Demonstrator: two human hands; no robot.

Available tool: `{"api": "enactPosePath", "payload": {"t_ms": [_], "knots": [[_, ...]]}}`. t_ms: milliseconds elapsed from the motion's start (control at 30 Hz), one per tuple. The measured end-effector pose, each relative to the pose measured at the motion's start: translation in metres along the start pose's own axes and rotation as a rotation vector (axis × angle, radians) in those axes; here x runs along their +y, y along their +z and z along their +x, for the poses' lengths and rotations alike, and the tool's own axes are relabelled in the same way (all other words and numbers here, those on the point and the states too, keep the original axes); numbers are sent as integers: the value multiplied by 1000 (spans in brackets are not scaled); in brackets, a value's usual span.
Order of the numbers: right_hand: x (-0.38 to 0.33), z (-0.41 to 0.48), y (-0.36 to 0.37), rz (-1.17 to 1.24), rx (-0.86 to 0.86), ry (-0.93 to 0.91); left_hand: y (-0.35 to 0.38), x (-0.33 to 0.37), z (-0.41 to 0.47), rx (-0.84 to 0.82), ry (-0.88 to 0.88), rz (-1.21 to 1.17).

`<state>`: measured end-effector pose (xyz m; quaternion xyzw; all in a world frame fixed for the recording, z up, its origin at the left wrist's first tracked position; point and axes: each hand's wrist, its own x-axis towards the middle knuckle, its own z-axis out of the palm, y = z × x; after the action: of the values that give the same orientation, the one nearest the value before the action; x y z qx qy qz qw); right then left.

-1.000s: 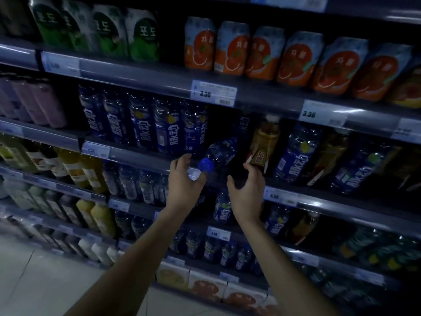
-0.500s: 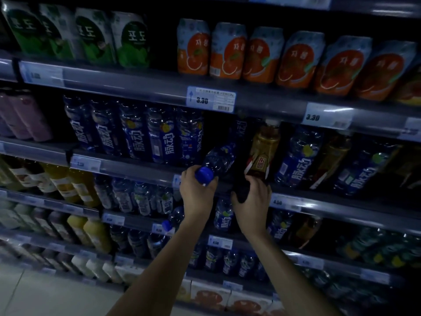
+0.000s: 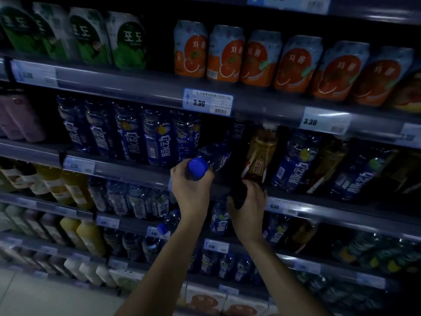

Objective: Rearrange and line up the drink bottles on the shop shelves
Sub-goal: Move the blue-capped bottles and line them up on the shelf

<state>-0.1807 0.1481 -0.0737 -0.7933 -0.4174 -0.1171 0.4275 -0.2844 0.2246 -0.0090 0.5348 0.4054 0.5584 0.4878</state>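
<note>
My left grip point(image 3: 191, 190) has now closed around the neck of the toppled blue bottle point(image 3: 210, 159) at the shelf's point(image 3: 127, 171) front edge; my right grip point(image 3: 247, 201) has wrapped the amber bottle's point(image 3: 259, 156) base. Both can now be stood straight, I judge.

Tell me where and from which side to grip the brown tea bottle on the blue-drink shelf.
Grip the brown tea bottle low on its body, below the label, coming from the front at the shelf edge. It stands roughly upright, its cap tucked close under the shelf above, so a top grasp looks cramped. A blue bottle crowds its right side. The right hand is already at its base, fingers curled.
</note>
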Motion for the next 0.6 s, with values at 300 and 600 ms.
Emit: {"api": "enactPosePath", "payload": {"t_ms": [300, 600], "knots": [[3, -2, -1, -12, -14, -19, 8, 12, 6, 78, -77, -82], [5, -2, -1, 16, -11, -4, 8, 23, 13, 81, -42, -184]]}}
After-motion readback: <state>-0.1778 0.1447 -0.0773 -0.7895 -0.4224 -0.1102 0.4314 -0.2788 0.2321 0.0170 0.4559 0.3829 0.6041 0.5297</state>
